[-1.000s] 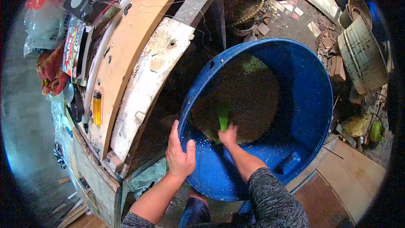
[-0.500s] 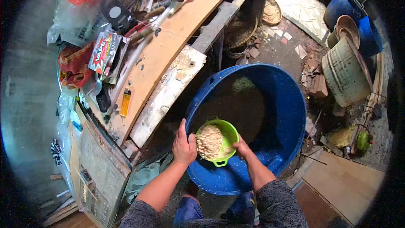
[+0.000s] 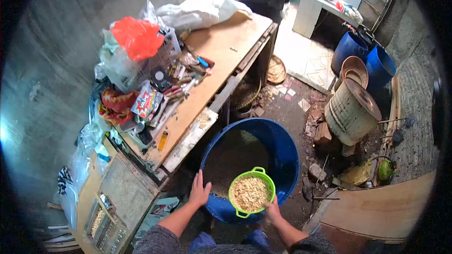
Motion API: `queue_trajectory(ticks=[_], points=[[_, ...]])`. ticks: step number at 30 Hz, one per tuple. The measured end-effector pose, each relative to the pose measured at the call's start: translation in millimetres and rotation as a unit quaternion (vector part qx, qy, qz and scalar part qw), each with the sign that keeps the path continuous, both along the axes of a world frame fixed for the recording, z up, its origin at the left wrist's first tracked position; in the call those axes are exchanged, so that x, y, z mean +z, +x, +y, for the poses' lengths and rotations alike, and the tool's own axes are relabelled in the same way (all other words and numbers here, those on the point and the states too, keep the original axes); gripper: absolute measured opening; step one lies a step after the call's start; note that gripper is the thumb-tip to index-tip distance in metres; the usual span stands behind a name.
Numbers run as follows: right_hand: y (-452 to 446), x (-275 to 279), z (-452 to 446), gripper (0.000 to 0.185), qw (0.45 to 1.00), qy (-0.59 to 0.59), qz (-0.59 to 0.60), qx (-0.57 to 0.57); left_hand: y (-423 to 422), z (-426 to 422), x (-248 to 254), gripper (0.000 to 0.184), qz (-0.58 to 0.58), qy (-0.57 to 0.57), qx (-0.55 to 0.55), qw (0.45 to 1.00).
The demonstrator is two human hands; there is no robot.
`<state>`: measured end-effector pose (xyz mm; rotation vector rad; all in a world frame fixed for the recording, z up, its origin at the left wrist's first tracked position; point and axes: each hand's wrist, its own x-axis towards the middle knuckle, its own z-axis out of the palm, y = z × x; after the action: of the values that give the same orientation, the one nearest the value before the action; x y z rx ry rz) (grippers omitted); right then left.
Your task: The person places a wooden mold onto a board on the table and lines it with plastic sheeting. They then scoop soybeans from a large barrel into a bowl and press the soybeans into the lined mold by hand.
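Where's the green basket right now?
Head view, just below and right of centre: the green basket is in the right hand, above the near part of the blue drum.

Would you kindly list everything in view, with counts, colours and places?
Bowl: one, green, bottom centre
Pale bits: many, cream, in the bowl
Tub: one, blue, below the bowl
Table: one, light brown, left
Lighter: one, orange, near table edge
Box: one, red-white, on table
Small items: uncounted jumble, mixed colours, on table
Plastic bag: one, red, table's left side
Sack: one, white, table's far end
Open drums: two, blue, far right
Rusty-topped drum: one, off-white, right
Brick pieces: several, reddish, right floor
Round tray: one, tan, beyond the tub
Sleeves: two, grey, bottom
Left hand: one, bare, at tub rim
Right hand: one, bare, gripping bowl
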<state>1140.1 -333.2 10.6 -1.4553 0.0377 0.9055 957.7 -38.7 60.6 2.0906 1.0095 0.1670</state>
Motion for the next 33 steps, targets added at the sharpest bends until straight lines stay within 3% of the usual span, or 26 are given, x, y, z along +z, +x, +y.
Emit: queue_trajectory(ticks=[1,3,4,7,8,11,12,13,16,17,19,21,23,26,27,28,29,32,33], points=[[0.7,28.3,1.0,0.086,1.000,0.008,-0.006,-0.001,-9.1,-10.5,13.5,0.079,0.000,-0.026,-0.006,1.000],[-6.5,127.9,4.5,0.086,0.975,-0.039,0.198,-0.094,-26.5,-33.6,43.5,0.080,0.002,-0.063,-0.018,0.998],[-8.1,113.4,-9.4,0.085,0.978,0.015,0.190,-0.083,-31.4,-42.8,53.7,0.081,0.008,-0.108,-0.029,0.994],[-12.6,152.8,-13.5,0.082,0.975,0.009,0.200,-0.095,-36.4,-66.3,74.9,0.086,0.031,-0.198,-0.104,0.974],[-13.1,164.3,-12.2,0.081,0.975,0.022,0.204,-0.086,-31.0,-72.7,82.8,0.086,0.026,-0.194,-0.099,0.976],[-15.0,165.0,-9.3,0.081,0.974,0.113,0.183,-0.067,-11.1,-112.6,121.2,0.094,-0.031,-0.379,-0.047,0.924],[-12.2,184.1,-5.2,0.083,0.971,0.123,0.201,-0.033,-9.1,-127.5,88.4,0.090,-0.124,-0.324,-0.037,0.937],[-12.0,213.8,3.2,0.082,0.975,0.101,0.196,-0.025,-4.4,-137.8,98.7,0.090,-0.125,-0.326,-0.026,0.937],[-8.0,201.3,7.6,0.075,0.977,0.143,0.154,0.041,13.9,-163.7,114.3,0.067,-0.242,-0.477,0.099,0.839],[-7.5,206.8,11.7,0.075,0.976,0.157,0.141,0.048,18.9,-168.3,117.7,0.067,-0.246,-0.472,0.107,0.840],[-4.2,223.3,17.2,0.076,0.974,0.172,0.133,0.064,25.6,-171.6,128.9,0.065,-0.398,-0.470,0.162,0.771],[2.3,249.1,17.3,0.077,0.971,0.135,0.171,0.097,21.2,-176.1,116.3,0.073,-0.391,-0.252,0.048,0.884],[10.7,256.0,15.7,0.078,0.971,0.122,0.164,0.125,32.2,-181.5,154.9,0.065,-0.444,-0.457,0.250,0.729],[31.8,245.9,21.3,0.089,0.970,0.192,0.040,0.142,16.6,-176.8,168.3,0.072,-0.432,-0.440,0.263,0.742],[44.8,243.3,25.6,0.089,0.979,0.140,0.016,0.145,7.1,-173.9,168.6,0.075,-0.423,-0.448,0.258,0.744],[59.5,242.0,30.8,0.086,0.973,0.132,-0.043,0.182,1.5,-174.2,195.9,0.080,-0.372,-0.432,0.265,0.777],[69.6,241.0,37.7,0.078,0.964,0.149,-0.060,0.211,-4.8,-172.2,203.6,0.080,-0.371,-0.431,0.273,0.776],[84.2,251.6,48.3,0.064,0.951,0.106,-0.093,0.276,-24.5,-173.1,206.5,0.083,-0.349,-0.442,0.199,0.802],[83.5,251.0,49.9,0.052,0.938,0.081,-0.131,0.312,-28.1,-174.8,208.1,0.083,-0.350,-0.444,0.200,0.800]])
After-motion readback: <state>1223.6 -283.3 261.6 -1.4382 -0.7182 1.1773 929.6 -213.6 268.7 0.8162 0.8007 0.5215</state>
